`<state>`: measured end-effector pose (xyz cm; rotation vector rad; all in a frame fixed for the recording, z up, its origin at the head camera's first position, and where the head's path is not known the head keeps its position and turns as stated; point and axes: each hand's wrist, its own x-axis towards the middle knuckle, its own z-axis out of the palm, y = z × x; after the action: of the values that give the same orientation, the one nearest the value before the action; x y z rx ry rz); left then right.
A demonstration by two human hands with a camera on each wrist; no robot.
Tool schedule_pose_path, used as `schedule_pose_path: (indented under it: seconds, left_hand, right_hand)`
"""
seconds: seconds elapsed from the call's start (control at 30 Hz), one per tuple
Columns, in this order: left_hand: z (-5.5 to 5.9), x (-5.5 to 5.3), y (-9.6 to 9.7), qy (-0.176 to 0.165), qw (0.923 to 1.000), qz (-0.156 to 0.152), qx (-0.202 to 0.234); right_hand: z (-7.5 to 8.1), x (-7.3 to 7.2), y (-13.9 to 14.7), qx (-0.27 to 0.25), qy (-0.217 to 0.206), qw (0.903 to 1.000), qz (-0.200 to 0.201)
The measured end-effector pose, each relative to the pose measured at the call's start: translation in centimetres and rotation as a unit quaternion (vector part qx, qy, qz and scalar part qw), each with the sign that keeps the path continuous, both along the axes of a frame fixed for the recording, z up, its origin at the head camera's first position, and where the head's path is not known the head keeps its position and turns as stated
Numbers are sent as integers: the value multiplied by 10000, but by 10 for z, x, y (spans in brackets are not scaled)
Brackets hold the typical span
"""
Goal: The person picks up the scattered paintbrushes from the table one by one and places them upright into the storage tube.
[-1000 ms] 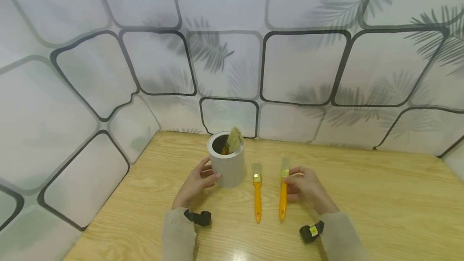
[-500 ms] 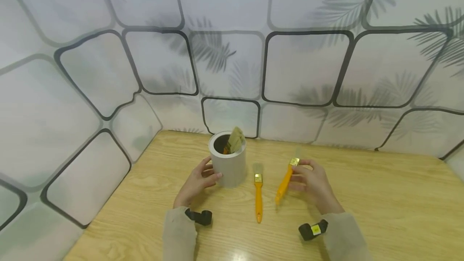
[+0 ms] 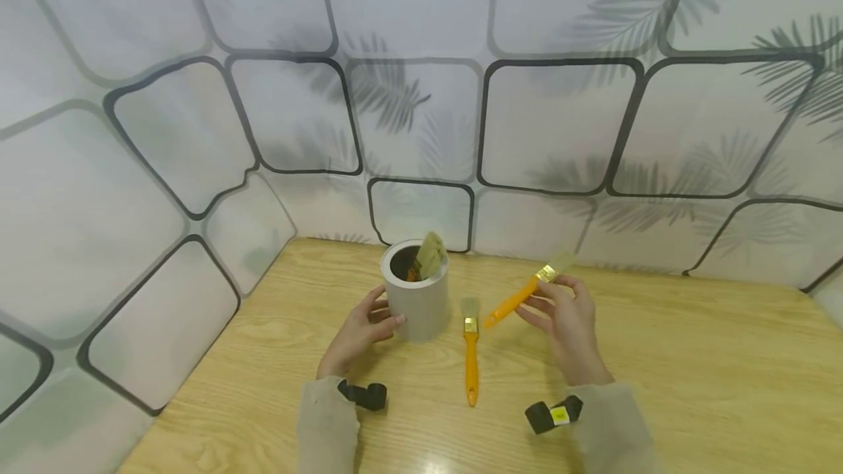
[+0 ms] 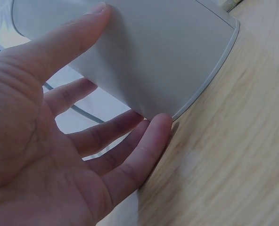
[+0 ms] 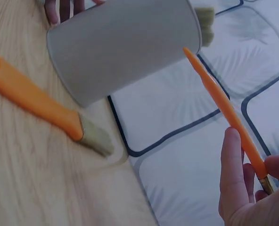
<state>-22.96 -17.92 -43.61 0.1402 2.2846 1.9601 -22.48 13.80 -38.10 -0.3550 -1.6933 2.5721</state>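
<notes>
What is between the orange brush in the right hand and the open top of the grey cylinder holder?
Nothing visible blocks it. The orange-handled paintbrush in the right hand hangs in open air right of the grey cylindrical holder. One bristle brush already leans inside; the left hand touches the holder's side.

Beige sleeves (image 3: 323,423), a black wrist-worn camera (image 3: 361,394) at each bare hand's cuff.
</notes>
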Motion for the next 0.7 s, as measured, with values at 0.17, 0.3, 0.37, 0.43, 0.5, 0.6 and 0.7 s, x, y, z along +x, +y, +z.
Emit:
schedule_pose_path:
  seconds: [0.17,0.3,0.37,0.43,0.5,0.6,0.7]
  left_hand:
    - [-1,1,0,-16,10000,-15,37]
    - [0,1,0,1,10000,-5,30]
    - [0,1,0,1,10000,1,45]
    - [0,1,0,-11,10000,-3,65]
    - [0,1,0,-20,10000,3,85]
    - [0,1,0,-15,9999,6,103]
    - [-1,1,0,3,10000,7,97]
  right_hand:
    - [7,0,-12,-103,280,9993,-210]
    - [15,-1,-23,-272,404,9984,-283]
    - [19,-2,-29,-401,448,9977,-324]
    - [23,-3,-35,-514,540,9965,-381]
    - [26,-3,-42,-631,643,9949,-455]
    - [30,-4,-52,-746,771,9928,-532]
    - [33,-4,-61,-855,843,9912,-564]
